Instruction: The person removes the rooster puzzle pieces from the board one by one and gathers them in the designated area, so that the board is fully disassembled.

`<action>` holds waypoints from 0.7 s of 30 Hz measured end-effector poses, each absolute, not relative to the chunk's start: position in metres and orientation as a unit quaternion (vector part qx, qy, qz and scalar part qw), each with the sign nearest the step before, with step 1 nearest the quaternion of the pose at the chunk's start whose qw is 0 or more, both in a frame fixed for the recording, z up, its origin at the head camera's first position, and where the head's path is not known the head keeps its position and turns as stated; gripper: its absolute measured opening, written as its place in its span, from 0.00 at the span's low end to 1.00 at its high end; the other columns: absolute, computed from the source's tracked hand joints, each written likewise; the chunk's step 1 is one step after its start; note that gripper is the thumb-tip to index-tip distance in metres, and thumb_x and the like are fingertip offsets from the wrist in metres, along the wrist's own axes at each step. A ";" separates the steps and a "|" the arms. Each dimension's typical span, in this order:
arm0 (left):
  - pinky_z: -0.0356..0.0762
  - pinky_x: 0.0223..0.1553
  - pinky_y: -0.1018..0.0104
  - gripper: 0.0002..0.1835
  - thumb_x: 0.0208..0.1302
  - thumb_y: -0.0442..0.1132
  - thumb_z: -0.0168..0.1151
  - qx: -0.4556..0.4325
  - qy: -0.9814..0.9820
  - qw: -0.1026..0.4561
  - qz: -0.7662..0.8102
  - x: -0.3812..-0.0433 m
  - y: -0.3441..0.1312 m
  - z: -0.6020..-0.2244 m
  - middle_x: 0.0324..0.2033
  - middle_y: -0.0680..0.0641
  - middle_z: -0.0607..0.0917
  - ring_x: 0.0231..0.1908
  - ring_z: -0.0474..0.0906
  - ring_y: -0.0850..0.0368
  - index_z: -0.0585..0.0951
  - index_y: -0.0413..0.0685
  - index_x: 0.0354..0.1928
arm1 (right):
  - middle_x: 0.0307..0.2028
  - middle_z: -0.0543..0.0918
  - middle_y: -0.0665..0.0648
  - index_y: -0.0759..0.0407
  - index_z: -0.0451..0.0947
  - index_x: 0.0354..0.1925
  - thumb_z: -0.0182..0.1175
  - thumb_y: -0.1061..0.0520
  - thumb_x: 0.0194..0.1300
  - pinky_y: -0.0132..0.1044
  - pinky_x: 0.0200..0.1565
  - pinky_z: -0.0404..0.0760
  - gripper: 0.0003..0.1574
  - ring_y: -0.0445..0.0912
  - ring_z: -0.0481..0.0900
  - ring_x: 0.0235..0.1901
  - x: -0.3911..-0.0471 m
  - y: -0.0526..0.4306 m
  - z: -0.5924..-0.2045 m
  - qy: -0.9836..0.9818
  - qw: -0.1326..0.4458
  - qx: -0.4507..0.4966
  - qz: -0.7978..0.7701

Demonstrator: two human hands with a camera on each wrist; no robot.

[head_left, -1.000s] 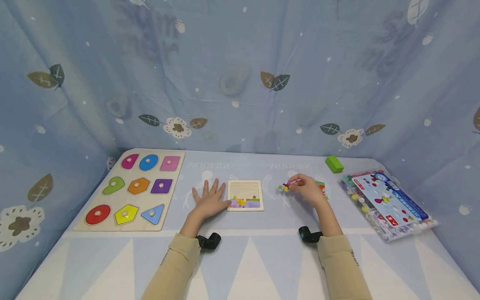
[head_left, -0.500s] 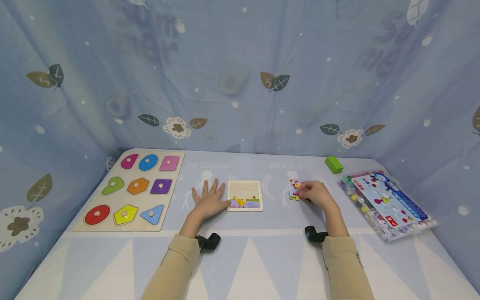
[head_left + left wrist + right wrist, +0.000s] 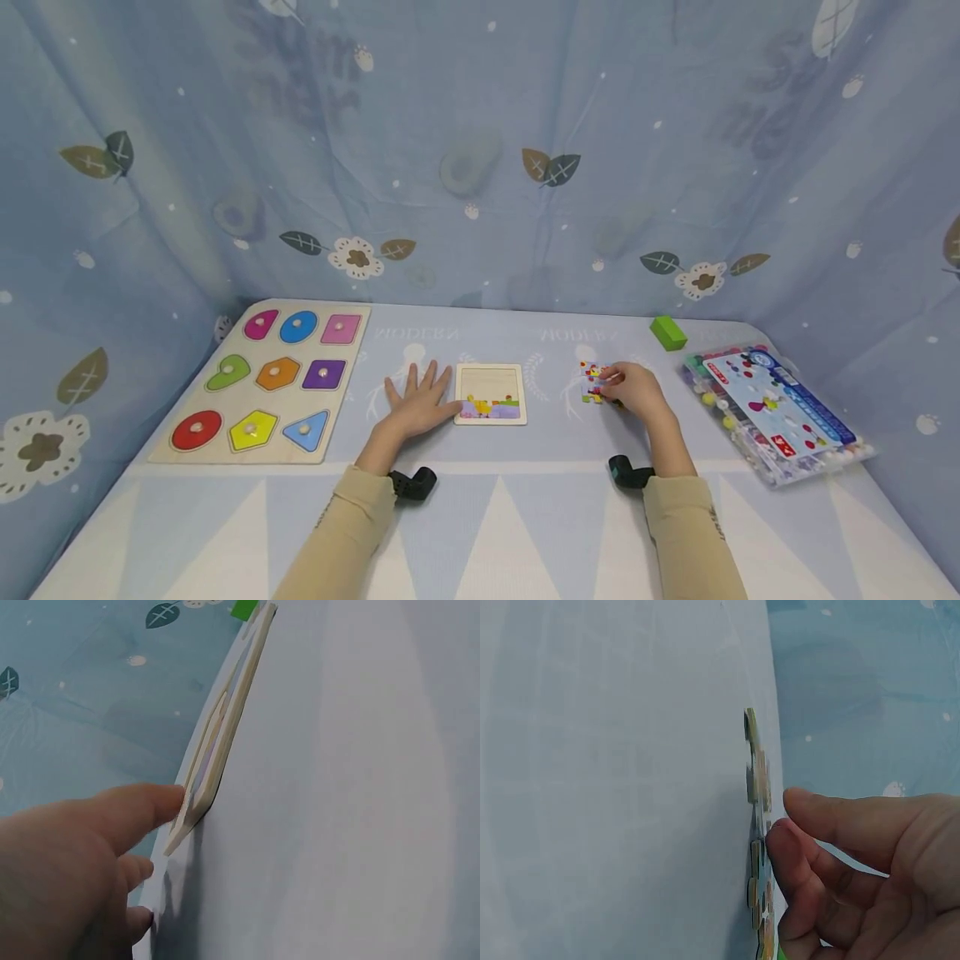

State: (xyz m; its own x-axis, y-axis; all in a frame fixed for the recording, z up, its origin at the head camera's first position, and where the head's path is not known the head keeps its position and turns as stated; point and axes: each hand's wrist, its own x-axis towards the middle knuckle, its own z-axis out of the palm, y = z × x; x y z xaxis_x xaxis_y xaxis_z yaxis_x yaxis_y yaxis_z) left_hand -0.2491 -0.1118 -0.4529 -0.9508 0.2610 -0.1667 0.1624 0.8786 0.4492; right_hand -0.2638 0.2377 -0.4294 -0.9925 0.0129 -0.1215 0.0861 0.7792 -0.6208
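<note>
My left hand (image 3: 416, 408) lies flat with fingers spread, its thumb (image 3: 161, 804) against the left edge of a small wooden puzzle tray (image 3: 489, 367). Puzzle pieces with yellow and purple print (image 3: 491, 407) fill the tray's bottom strip; bare wood shows above. My right hand (image 3: 636, 390) is over jigsaw pieces (image 3: 590, 385) on the table, printed in red, purple and green. In the right wrist view the index fingertip (image 3: 784, 844) is right at the pieces (image 3: 753, 787), the thumb just apart from it, nothing visible between them. Part of the pieces is hidden under this hand.
A wooden shape board (image 3: 288, 396) with knobbed coloured shapes lies at the left. A green block (image 3: 668, 332) stands at the back right, near a clear plastic case (image 3: 780, 408) of beads with a printed label. A blue patterned curtain (image 3: 480, 167) hangs behind the table.
A second ago my right hand held puzzle pieces tilted farther left. It has moved a little right, and the pieces now lie flat beside its fingertips. The left hand has stayed in place.
</note>
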 end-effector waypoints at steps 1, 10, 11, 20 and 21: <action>0.18 0.57 0.31 0.40 0.63 0.59 0.47 0.115 0.962 0.113 0.220 -0.249 -0.112 -0.452 0.71 0.40 0.44 0.69 0.29 0.35 0.52 0.49 0.72 | 0.36 0.81 0.63 0.66 0.77 0.43 0.61 0.62 0.58 0.36 0.30 0.72 0.13 0.48 0.76 0.31 -0.264 0.237 -0.429 0.943 0.051 0.026 -0.327; 0.21 0.58 0.31 0.36 0.61 0.59 0.52 0.231 0.937 0.152 0.213 -0.236 -0.112 -0.441 0.71 0.40 0.43 0.69 0.30 0.36 0.57 0.62 0.70 | 0.33 0.81 0.60 0.64 0.78 0.41 0.61 0.62 0.58 0.34 0.29 0.71 0.11 0.48 0.76 0.31 -0.265 0.215 -0.425 0.934 0.028 -0.006 -0.355; 0.21 0.59 0.32 0.36 0.61 0.60 0.53 0.243 0.933 0.157 0.212 -0.234 -0.112 -0.441 0.72 0.41 0.43 0.69 0.30 0.36 0.58 0.64 0.70 | 0.33 0.81 0.60 0.64 0.78 0.41 0.61 0.63 0.58 0.34 0.30 0.71 0.11 0.48 0.75 0.31 -0.265 0.210 -0.425 0.932 0.031 -0.013 -0.360; 0.22 0.59 0.32 0.32 0.59 0.59 0.56 0.282 0.926 0.163 0.191 -0.224 -0.111 -0.441 0.72 0.44 0.45 0.69 0.31 0.38 0.64 0.69 0.66 | 0.32 0.80 0.55 0.61 0.79 0.39 0.63 0.63 0.56 0.36 0.34 0.74 0.09 0.47 0.76 0.34 -0.261 0.170 -0.428 0.914 0.085 -0.067 -0.391; 0.22 0.59 0.32 0.32 0.59 0.59 0.56 0.284 0.925 0.162 0.191 -0.224 -0.111 -0.441 0.72 0.44 0.45 0.69 0.31 0.38 0.64 0.69 0.66 | 0.32 0.80 0.54 0.61 0.79 0.38 0.63 0.64 0.56 0.36 0.34 0.74 0.09 0.46 0.76 0.34 -0.260 0.167 -0.428 0.914 0.091 -0.076 -0.388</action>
